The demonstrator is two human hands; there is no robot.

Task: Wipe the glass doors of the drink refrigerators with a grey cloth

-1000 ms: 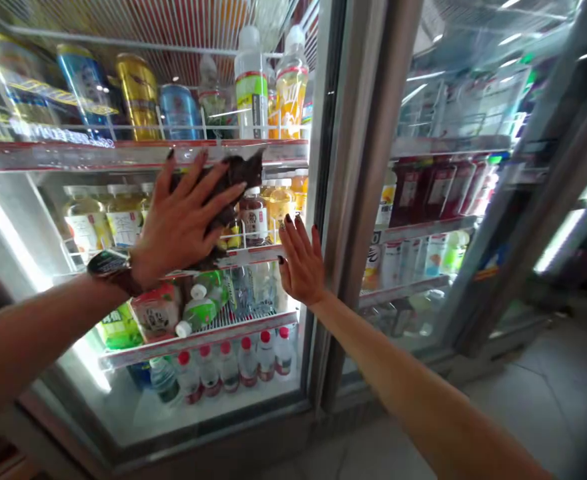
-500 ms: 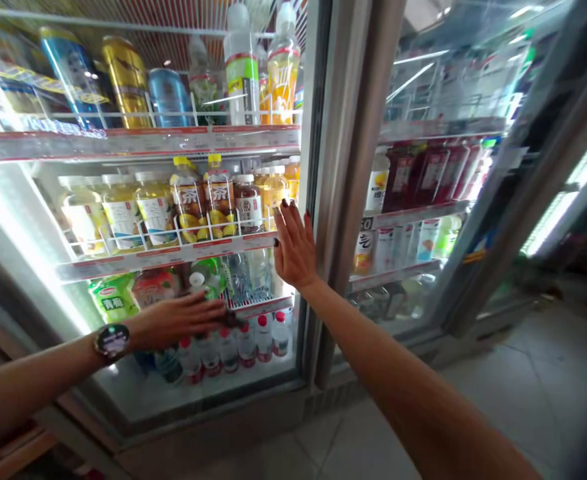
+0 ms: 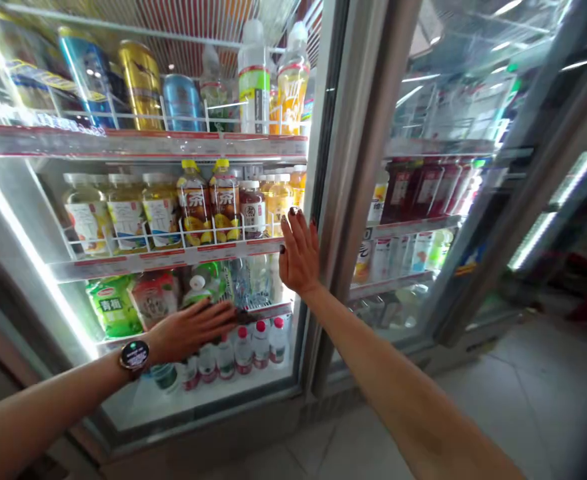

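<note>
My left hand [image 3: 191, 330] lies flat against the glass of a refrigerated drinks cooler door [image 3: 138, 400], low down, with a smartwatch [image 3: 134, 355] on its wrist. A dark cloth [image 3: 243, 315] shows just past its fingertips, pressed against the glass, and most of it is hidden under the hand. My right hand [image 3: 299, 253] rests open on the same glass, fingers up, next to the metal door frame [image 3: 358, 200]. It holds nothing.
Behind the glass, wire shelves [image 3: 143, 143] hold cans and bottled drinks, with water bottles [image 3: 243, 353] at the bottom. A second glass door [image 3: 438, 100] stands to the right. Tiled floor [image 3: 518, 400] lies below at the right.
My left hand has slid down the glass from shelf height to the lower shelf, taking the dark cloth with it. My right hand has stayed on the glass.
</note>
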